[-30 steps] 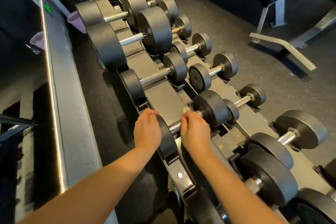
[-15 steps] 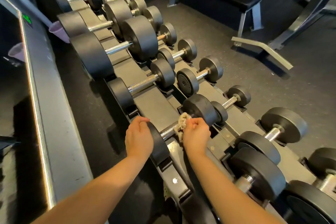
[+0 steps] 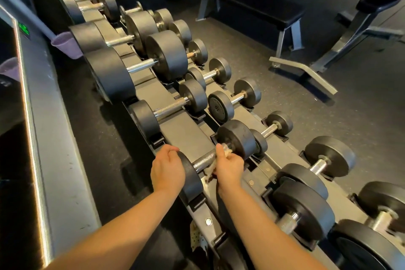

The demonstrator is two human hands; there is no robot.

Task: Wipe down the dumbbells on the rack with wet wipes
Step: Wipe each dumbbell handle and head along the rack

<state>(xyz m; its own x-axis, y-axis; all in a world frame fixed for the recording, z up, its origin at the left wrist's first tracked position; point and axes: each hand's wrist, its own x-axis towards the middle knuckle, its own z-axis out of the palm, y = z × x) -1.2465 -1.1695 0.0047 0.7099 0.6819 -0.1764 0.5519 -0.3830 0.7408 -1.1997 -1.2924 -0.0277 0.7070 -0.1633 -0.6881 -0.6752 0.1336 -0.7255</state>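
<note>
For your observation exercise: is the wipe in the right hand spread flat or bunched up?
Bunched up. The wet wipe shows as crumpled folds around the right hand, which grips it against the dumbbell handle.

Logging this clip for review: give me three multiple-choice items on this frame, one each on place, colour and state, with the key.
1. Where is the wipe? A on the floor; B on the dumbbell handle; C on the bench.
2. The cup's colour? A purple; B red; C yellow.
3. The left hand? A hanging free; B gripping the dumbbell's near head; C holding a bottle.
Key: B, the right hand presses it there; A, it looks lilac; B, fingers curl over the head.
</note>
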